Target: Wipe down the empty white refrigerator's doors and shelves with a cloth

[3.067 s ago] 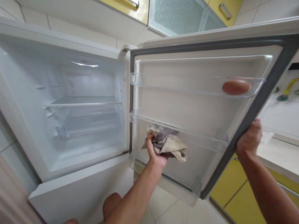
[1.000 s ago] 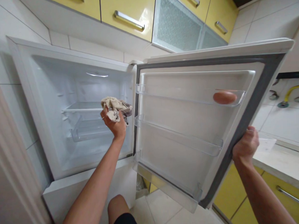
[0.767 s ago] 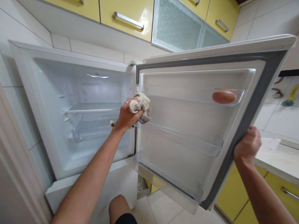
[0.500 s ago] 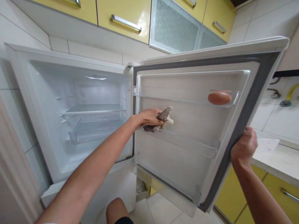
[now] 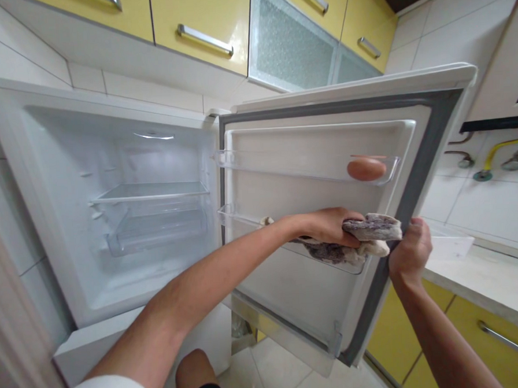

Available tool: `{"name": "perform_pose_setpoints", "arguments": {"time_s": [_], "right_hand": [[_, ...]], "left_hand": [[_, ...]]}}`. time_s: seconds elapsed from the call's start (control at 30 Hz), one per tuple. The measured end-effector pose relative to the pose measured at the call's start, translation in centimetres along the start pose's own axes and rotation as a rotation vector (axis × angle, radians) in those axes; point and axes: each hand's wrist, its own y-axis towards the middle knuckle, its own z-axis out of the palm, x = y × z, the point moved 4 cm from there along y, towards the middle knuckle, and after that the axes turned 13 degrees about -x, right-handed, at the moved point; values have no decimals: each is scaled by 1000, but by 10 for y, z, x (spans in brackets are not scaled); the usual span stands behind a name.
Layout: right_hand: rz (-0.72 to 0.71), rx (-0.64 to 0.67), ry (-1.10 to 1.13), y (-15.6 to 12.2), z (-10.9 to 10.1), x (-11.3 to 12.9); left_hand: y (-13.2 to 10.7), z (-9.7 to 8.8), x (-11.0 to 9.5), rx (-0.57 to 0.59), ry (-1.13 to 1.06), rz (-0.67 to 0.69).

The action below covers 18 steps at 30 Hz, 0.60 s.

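Observation:
My left hand (image 5: 336, 227) is closed around a crumpled grey and white cloth (image 5: 374, 229), which looks stained dark in places. The cloth lies over the middle door shelf, a clear plastic bin, near its right end. Gripping the outer edge of the open fridge door (image 5: 317, 318) is my right hand (image 5: 412, 249), its fingers partly hidden behind the door. Above the cloth, a brown egg-shaped thing (image 5: 366, 168) sits in the right end of the top door shelf (image 5: 284, 168).
The fridge compartment (image 5: 152, 153) stands open at left, with a glass shelf (image 5: 150, 191) and a clear drawer (image 5: 156, 228). Yellow cabinets (image 5: 202, 17) hang above. A white counter (image 5: 502, 274) is at right, below gas pipes and a yellow hose (image 5: 495, 157).
My left hand has slid the cloth rightward along the middle door shelf, from near the hinge side to near the outer edge. My right hand keeps its hold on the door.

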Motion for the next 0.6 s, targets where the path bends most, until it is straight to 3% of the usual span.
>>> {"name": "perform_pose_setpoints", "arguments": {"time_s": [0.17,0.4,0.5,0.6], "right_hand": [[-14,23,-17,0,-1,2],[-64,18,-40,4,1,-6],[-77,16,-43,6,3,-8],[-80,16,-43,8,6,-13]], "left_hand": [[-19,-32,34,-74,89,-89],[-63,-104,91,-281,403,-353],[-77,-123,101,-360,525,-416],[-91,-129,98,-429,670,-424]]}}
